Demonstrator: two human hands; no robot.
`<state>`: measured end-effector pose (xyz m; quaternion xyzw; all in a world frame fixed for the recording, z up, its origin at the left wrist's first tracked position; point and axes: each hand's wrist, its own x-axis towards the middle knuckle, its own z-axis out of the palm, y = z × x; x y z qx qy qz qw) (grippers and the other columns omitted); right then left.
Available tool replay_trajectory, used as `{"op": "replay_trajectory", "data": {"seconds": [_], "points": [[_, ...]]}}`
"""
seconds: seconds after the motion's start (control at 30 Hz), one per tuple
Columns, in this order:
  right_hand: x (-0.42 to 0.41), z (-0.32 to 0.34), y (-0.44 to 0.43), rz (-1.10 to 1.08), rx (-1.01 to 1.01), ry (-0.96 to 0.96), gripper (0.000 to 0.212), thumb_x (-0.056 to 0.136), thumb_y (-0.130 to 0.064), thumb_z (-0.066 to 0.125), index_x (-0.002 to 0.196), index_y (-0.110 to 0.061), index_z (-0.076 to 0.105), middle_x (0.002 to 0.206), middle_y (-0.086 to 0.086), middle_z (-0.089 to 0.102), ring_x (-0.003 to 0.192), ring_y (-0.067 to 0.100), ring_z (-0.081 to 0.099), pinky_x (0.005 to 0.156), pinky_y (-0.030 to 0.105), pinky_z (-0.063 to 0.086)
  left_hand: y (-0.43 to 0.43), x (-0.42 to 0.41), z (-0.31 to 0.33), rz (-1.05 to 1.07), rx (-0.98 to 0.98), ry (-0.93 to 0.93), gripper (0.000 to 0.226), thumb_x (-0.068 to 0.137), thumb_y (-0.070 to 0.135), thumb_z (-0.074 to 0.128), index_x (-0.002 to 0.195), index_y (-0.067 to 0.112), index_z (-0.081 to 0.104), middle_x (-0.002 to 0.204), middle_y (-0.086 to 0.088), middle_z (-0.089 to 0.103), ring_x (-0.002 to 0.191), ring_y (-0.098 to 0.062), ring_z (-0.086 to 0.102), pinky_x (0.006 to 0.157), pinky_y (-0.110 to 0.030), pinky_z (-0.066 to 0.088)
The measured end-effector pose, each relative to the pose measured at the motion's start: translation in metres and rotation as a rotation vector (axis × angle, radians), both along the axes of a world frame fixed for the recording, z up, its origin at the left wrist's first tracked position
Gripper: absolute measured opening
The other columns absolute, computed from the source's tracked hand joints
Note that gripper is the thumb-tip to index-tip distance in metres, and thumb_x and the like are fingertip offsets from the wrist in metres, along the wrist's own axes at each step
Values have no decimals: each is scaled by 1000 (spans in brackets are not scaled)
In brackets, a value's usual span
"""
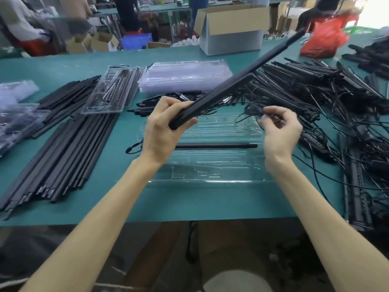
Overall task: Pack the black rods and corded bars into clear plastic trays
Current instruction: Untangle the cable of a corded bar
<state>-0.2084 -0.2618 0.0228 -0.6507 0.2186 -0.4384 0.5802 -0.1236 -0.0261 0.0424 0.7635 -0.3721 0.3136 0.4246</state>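
My left hand grips the near end of a long black corded bar, which slants up and away to the right above the table. My right hand pinches the bar's thin black cord in a small bundle. Below both hands lies an open clear plastic tray on the green table. One black rod lies across the tray's middle, a short cord loop trailing off its left end.
Rows of black rods lie at the left. A packed tray and a stack of clear trays sit behind. A tangled heap of corded bars fills the right. A cardboard box and a red bag stand at the back.
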Motion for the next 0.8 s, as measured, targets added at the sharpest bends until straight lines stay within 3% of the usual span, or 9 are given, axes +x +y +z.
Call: {"op": "replay_trajectory", "data": {"seconds": [0.1, 0.17, 0.27, 0.4, 0.47, 0.57, 0.67, 0.73, 0.8], "points": [[0, 13, -11, -166, -225, -121, 16, 90, 1, 62, 101, -8, 69, 109, -3, 58, 97, 9, 61, 87, 27, 53, 0, 0, 1, -6, -22, -84, 29, 87, 14, 79, 114, 15, 70, 105, 0, 59, 95, -1, 57, 85, -17, 47], [3, 19, -17, -211, -393, -175, 14, 91, 1, 59, 100, -7, 67, 110, -9, 52, 107, 10, 58, 94, 26, 50, 1, 0, -2, -22, 50, -117, 24, 89, 10, 76, 112, 13, 71, 108, -3, 61, 96, -10, 60, 82, -28, 53], [8, 13, -24, -89, -523, 34, 22, 89, 9, 56, 95, -8, 68, 114, 0, 56, 113, 13, 55, 102, 24, 45, 3, 2, -11, -26, 215, -74, 25, 87, 2, 73, 110, 12, 72, 112, -1, 63, 95, -17, 64, 76, -39, 56], [2, -13, -23, 179, -419, 335, 34, 84, 16, 50, 94, -4, 75, 111, 11, 70, 109, 20, 62, 100, 23, 47, 13, 4, -25, -36, 428, 60, 29, 83, -2, 74, 109, 12, 71, 110, 3, 65, 94, -21, 65, 76, -43, 56], [-2, -19, -20, 207, -466, 333, 28, 88, 13, 53, 94, 0, 77, 115, 12, 71, 112, 20, 63, 99, 14, 43, 17, 4, -29, -20, 511, 87, 32, 81, -2, 77, 109, 12, 72, 112, 4, 67, 96, -21, 65, 78, -44, 56], [-3, -16, -20, 165, -511, 312, 30, 90, 5, 52, 93, -7, 79, 110, 4, 74, 105, 14, 67, 98, 22, 48, 21, 5, -33, -17, 605, 90, 36, 80, -2, 78, 112, 13, 72, 118, 4, 67, 99, -24, 65, 83, -46, 54], [-7, -8, -21, 176, -394, 269, 32, 90, 0, 52, 94, -16, 79, 98, -3, 77, 74, 13, 68, 70, 20, 52, 24, 4, -36, -38, 641, 80, 42, 76, -6, 76, 114, 10, 70, 122, 0, 66, 102, -28, 64, 91, -44, 47], [-10, -4, -21, 240, -315, 207, 31, 88, 3, 52, 95, -11, 79, 93, -1, 77, 79, 22, 70, 76, 31, 55, 25, 1, -37, -25, 647, 68, 46, 74, -7, 75, 116, 10, 69, 124, 0, 65, 110, -27, 62, 95, -40, 42], [-14, -1, -20, 321, -250, 141, 30, 87, 8, 53, 95, -5, 78, 92, 4, 77, 88, 20, 73, 85, 30, 57, 25, -1, -37, -24, 665, 57, 46, 74, -8, 75, 117, 9, 68, 125, -1, 65, 116, -25, 60, 98, -38, 40]]}}
